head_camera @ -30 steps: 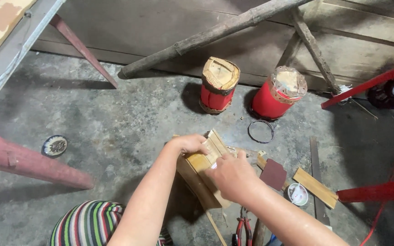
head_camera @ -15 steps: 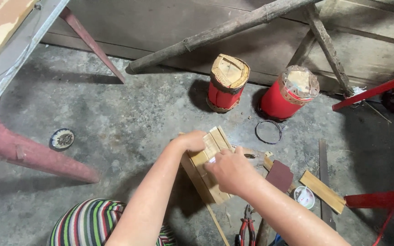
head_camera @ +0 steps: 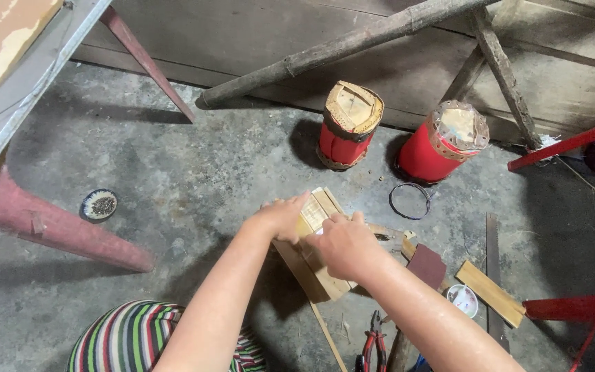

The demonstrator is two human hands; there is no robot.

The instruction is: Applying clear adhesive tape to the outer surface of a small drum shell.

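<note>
- Wood, pale and unfinished: a small box (head_camera: pixel 321 248) stands on the concrete floor (head_camera: pixel 194 179), and both hands are on it.
- Left hand (head_camera: pixel 282 217) curls over the box's upper left edge, fingers closed on the rim.
- Right hand (head_camera: pixel 344 246) lies across the top and near side, fingers bent and pressing against the wood; whether it holds anything small underneath I cannot tell.
- Long axis of the box runs slantwise, from the far end just beyond the left hand's fingertips to the near end below the right hand's wrist. The left hand sits at the far end, the right hand nearer the middle, so the right covers more of it.
- Beyond both hands, well apart from them, stand two red drums (head_camera: pixel 348 127) with worn tops, the second (head_camera: pixel 445 141) further right.
- Between the right drum and the right hand lies a wire ring (head_camera: pixel 410 200).
- Right of the right hand: a dark red pad (head_camera: pixel 427 265), a wood strip (head_camera: pixel 492 293) and a small white lid (head_camera: pixel 463 298).
- Below the right forearm lie red-handled pliers (head_camera: pixel 372 344).
- Far left of the left hand sits a small round dish (head_camera: pixel 98 204), near a red leg (head_camera: pixel 56 231).
</note>
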